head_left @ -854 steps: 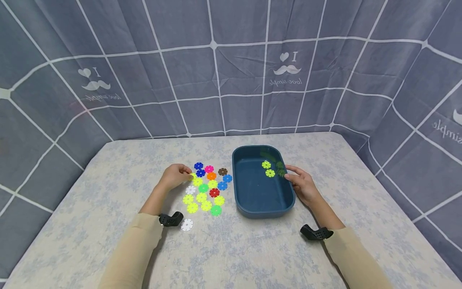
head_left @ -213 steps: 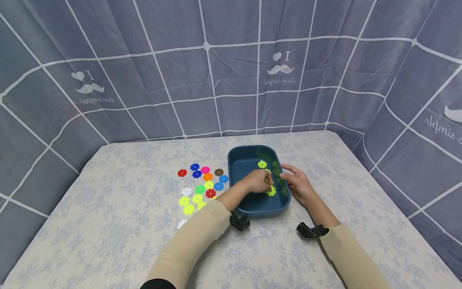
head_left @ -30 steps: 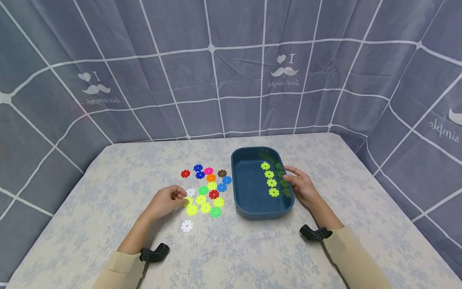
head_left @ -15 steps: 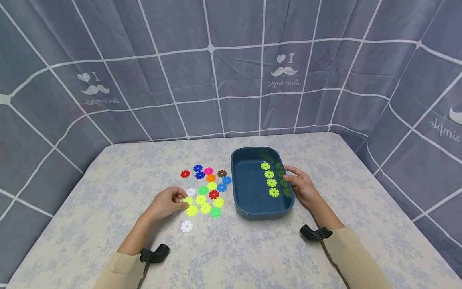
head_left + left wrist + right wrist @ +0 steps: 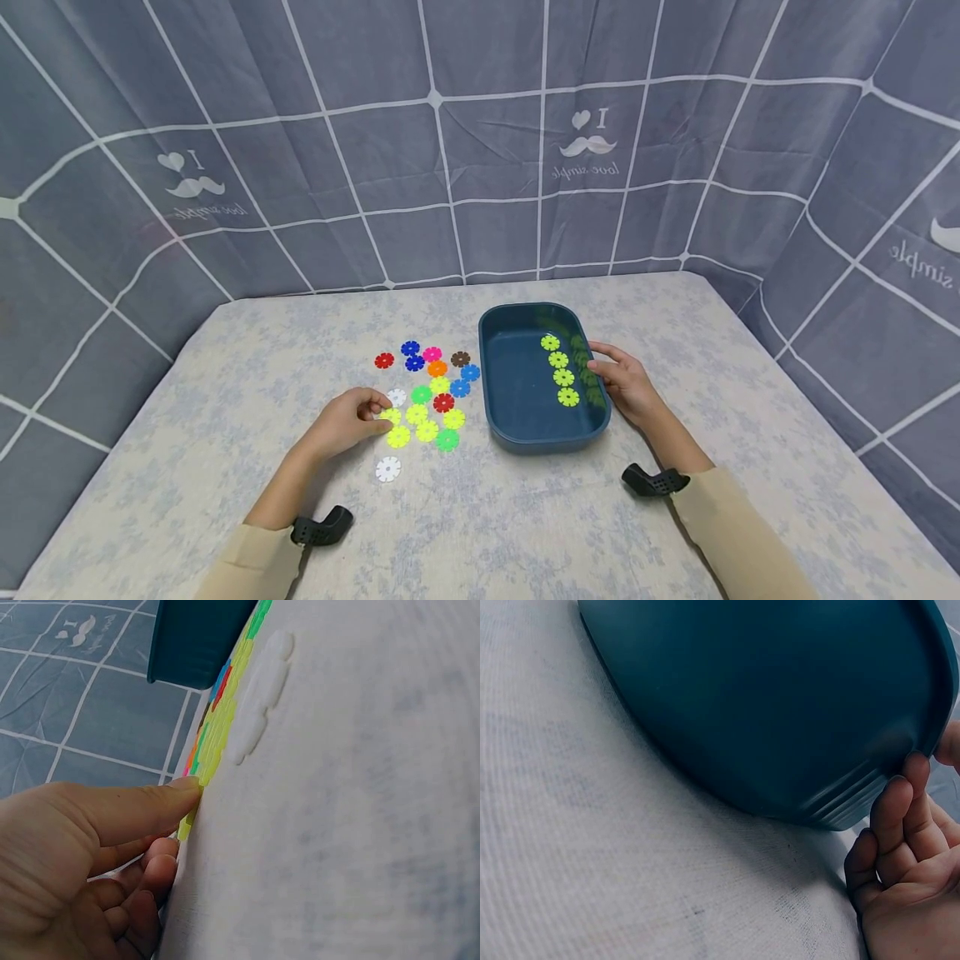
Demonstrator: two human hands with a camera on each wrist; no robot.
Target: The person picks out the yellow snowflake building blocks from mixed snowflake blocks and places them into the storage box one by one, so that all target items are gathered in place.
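Observation:
My left hand [image 5: 348, 423] is at the left side of a group of flat notched plastic snowflake discs. Its thumb and fingers pinch the edge of a yellow snowflake disc [image 5: 391, 416], seen nearly edge-on in the left wrist view [image 5: 185, 823]. My right hand [image 5: 632, 390] grips the right wall of a dark blue plastic bin [image 5: 517, 400], thumb at the rim and fingers against the outside. Inside the bin, several yellow discs [image 5: 563, 378] lie in a row along the right side, mirrored in its wall.
Green [image 5: 447, 440], red [image 5: 444, 403], orange [image 5: 437, 368], pink [image 5: 432, 354], blue [image 5: 470, 372] and brown discs [image 5: 461, 359] lie left of the bin. One white disc [image 5: 388, 469] sits apart, nearer me. A grey-blue curtain [image 5: 487, 150] hangs behind the pale patterned table [image 5: 480, 525].
Since the earliest frame, the yellow discs in the bin have grown from two to several, and a red disc has appeared at the back left. Over the last second both hands have stayed nearly still.

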